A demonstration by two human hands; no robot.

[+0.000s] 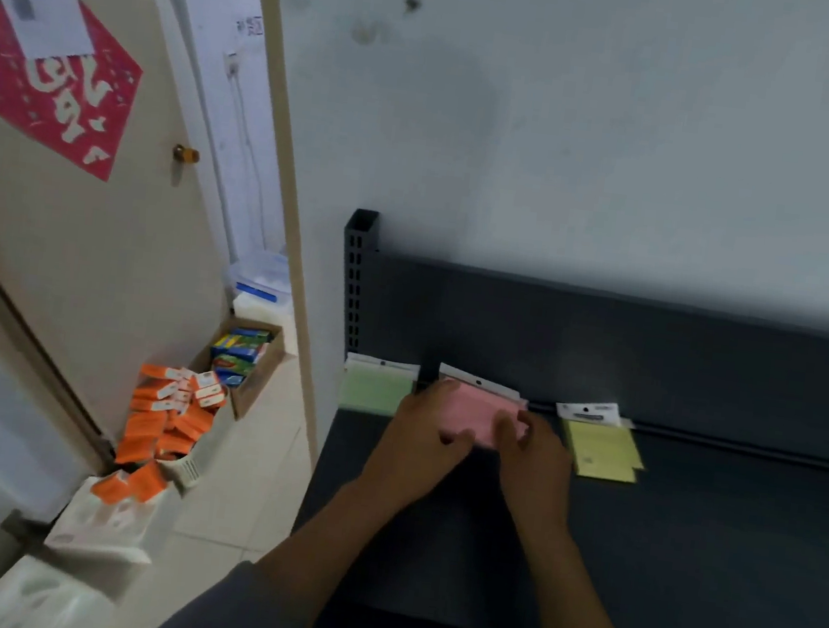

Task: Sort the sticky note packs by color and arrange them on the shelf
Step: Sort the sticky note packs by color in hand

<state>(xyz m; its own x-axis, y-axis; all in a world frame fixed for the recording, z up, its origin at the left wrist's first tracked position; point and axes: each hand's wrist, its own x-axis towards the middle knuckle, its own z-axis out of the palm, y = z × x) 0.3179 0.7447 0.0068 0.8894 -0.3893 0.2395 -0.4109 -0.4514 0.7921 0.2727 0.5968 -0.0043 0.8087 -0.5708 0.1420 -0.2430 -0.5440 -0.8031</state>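
Grey sleeve (233, 613) at the bottom edge, nearest the lens, on the left forearm reaching up over the dark shelf (682, 576).

Left hand (418, 448): fingers curled around the left edge of the pink pack (473, 413), thumb low on its near side. Right hand (535, 462): fingers (518, 426) bent, pinching the pink pack's right side. Both hands grip the same pack, which leans against the shelf's back panel with its white header card on top. The frame is soft with blur; I cannot tell whether one pink pack or several are held.

Relative to the pink pack:
- Green pack (375, 387) just to its left, at the shelf's left end, next to the slotted upright post (354, 281). Left-hand knuckles close beside it; contact unclear.
- Yellow pack (601, 446) to its right, apart from the right hand, lying on the shelf, header card toward the back panel.
- Orange packs (168, 415) well off to the left, heaped on the floor by the door (92, 225), spilling over a white bag (110, 522).
- Cardboard box (252, 362) of colourful small cartons behind that heap, at the door frame.
- Red paper decoration (56, 87) high on the door.
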